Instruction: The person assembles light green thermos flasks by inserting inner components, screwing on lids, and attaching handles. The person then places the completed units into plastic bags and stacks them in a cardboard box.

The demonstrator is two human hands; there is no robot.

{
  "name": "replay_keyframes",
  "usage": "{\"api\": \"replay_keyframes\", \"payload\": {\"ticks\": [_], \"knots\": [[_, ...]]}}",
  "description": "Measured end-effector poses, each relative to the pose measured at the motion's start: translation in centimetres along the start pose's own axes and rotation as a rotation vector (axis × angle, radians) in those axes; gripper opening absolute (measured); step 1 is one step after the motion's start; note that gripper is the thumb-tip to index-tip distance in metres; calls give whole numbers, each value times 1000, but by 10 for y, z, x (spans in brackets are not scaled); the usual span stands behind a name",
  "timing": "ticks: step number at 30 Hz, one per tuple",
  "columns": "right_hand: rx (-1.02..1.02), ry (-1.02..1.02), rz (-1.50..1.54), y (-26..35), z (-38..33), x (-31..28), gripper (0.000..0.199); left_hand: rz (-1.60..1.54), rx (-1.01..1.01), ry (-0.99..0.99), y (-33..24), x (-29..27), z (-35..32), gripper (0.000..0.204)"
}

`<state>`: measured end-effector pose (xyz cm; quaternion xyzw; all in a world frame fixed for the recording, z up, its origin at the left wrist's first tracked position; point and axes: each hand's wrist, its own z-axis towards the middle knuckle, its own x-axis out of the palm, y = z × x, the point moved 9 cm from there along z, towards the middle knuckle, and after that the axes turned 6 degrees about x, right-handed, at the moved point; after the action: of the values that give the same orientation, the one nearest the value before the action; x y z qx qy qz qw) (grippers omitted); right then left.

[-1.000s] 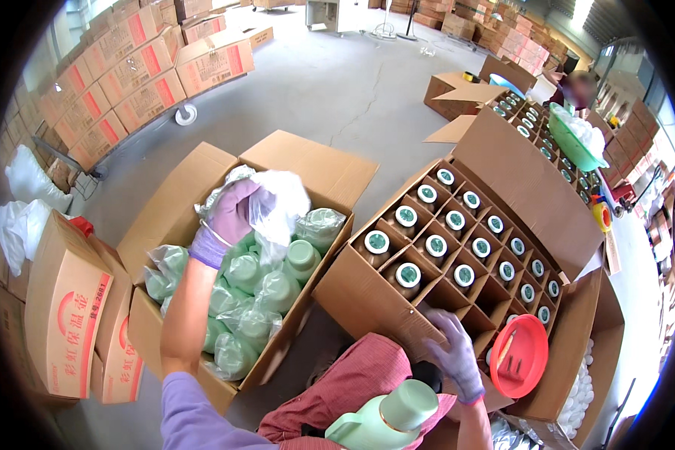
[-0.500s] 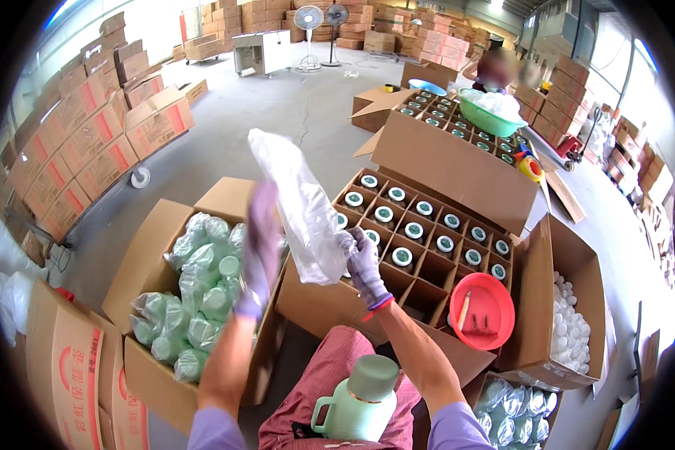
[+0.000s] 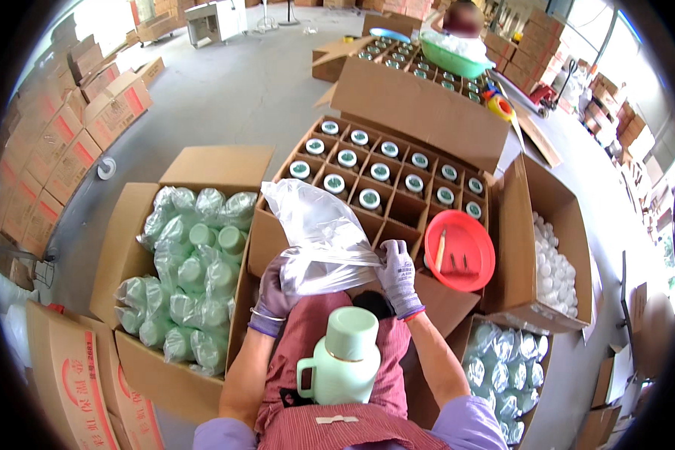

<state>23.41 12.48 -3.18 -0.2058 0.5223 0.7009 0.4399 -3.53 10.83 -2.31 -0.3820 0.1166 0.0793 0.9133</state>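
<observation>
A clear plastic bag [image 3: 319,229] is stretched between my gloved hands, above my lap. My left hand [image 3: 276,289] grips its lower left side, fingers closed and partly hidden by the film. On the other side my right hand [image 3: 399,276] pinches the bag's edge. A pale green vacuum jug [image 3: 341,367] with a side handle stands upright between my thighs, untouched by either hand. Just beyond the bag is a divided carton [image 3: 276,229] holding several containers with white-rimmed green tops [image 3: 369,199]; some compartments hold nothing I can see.
To the left, an open carton [image 3: 139,360] holds pale green jugs in plastic bags. A red bowl [image 3: 472,274] with small tools rests on the divided carton's right corner. White caps fill a carton [image 3: 555,315] at right. Across from me, a person sits behind a green basin [image 3: 454,60].
My left hand has come down from beside the bag and taken hold of its lower left side. The bag is lower and spread sideways. My view has tilted downward.
</observation>
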Motion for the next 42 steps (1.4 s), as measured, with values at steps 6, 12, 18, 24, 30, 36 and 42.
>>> {"api": "replay_keyframes", "payload": {"ticks": [6,12,18,24,30,36,42], "knots": [[53,-130,457,1,-126,-69,18,-412,-526,582,-47,24,-66,48],[-233,196,325,32,-216,-67,29,-490,-673,386,-60,-6,-142,32],[-523,452,100,50,-265,-67,17,-537,-816,498,-75,-24,-219,20],[-571,704,-54,3,-342,-22,20,-681,-1197,750,-78,-37,-190,32],[-547,688,28,23,-332,-28,21,276,-195,987,-53,13,-158,54],[-196,740,495,54,-277,-28,15,-390,-652,481,-56,-79,-173,41],[-503,596,607,209,-108,39,23,-530,-955,-315,-31,-131,-259,33]]}}
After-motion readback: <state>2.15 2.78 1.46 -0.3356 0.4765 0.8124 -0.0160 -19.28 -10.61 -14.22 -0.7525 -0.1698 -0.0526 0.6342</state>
